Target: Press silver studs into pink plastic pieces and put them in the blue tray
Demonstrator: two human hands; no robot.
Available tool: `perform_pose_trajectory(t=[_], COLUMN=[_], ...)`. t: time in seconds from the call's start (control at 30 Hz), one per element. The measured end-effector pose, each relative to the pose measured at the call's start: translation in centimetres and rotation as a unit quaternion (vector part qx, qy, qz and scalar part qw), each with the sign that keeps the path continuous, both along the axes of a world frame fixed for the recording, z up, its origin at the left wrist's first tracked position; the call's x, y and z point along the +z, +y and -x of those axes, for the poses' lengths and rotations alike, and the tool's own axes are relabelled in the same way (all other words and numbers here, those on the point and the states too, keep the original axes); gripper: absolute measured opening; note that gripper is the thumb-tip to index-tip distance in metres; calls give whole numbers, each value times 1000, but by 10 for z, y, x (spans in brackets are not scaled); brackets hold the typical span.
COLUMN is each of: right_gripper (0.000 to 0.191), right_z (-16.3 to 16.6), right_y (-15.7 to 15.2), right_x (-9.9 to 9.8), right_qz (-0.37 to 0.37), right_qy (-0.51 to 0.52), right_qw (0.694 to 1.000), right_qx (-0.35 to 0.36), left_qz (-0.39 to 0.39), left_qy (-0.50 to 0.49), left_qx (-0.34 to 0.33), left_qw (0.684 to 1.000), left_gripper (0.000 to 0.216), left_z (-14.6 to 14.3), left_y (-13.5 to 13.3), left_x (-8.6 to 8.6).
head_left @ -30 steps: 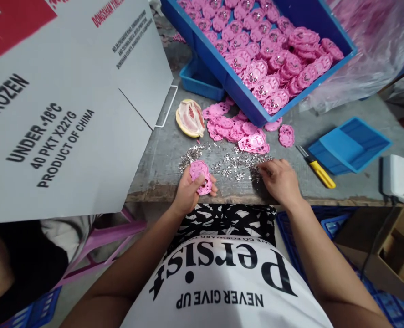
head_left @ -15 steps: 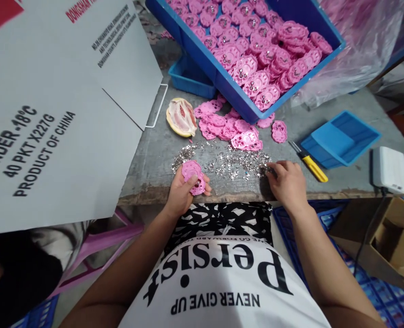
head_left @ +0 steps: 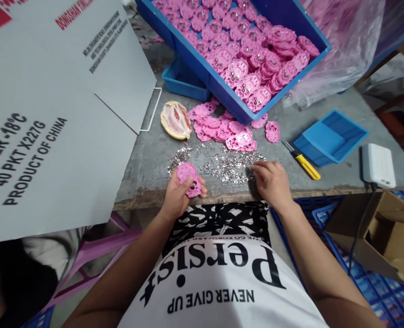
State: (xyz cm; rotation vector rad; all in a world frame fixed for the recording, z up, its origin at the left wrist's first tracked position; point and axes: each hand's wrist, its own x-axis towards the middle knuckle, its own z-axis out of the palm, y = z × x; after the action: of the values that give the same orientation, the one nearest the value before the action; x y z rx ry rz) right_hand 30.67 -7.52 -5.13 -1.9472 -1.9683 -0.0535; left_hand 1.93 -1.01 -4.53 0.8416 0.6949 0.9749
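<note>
My left hand is closed round a pink flower-shaped plastic disc at the near edge of the grey table. My right hand rests on the table to the right, fingers curled and pinched at the edge of a scatter of small silver metal pieces; what they pinch is too small to make out. A loose pile of pink discs lies just beyond the metal pieces.
A big blue bin full of pink discs stands at the back. A peeled fruit piece, a yellow-handled tool, a blue tray, a white box and a large printed cardboard sheet surround the spot.
My right hand slid a little left into the metal pieces, its fingers drawing together. The left hand keeps hold of the pink disc. The view drifted slightly.
</note>
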Motion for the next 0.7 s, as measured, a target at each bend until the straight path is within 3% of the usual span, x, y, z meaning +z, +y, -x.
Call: perform_pose_trajectory(t=[0.07,0.13,0.37,0.47,0.7], right_gripper=[39,46,55,50,60], right_z=[-14,-18,23,24,28], right_y=[3,9,9,5,14], right_x=[-4,-8,-10,-5,-1], right_qz=[-17,-14,58,64,88], right_qy=[-1,-1,-2,11,-11], right_qw=[998,996,998,994,986], right_qx=[-66,-90,31,89,138], left_qz=[-1,-1,4,8,11], left_qy=[-1,0,3,2,2], left_qx=[-4,-8,-9,-10,-17], left_qw=[1000,1000,1000,1000,1000], left_gripper=[56,55,58,57,58], left_z=[0,0,0,0,1], left_y=[0,1,1,1,2], left_x=[0,1,2,2,1])
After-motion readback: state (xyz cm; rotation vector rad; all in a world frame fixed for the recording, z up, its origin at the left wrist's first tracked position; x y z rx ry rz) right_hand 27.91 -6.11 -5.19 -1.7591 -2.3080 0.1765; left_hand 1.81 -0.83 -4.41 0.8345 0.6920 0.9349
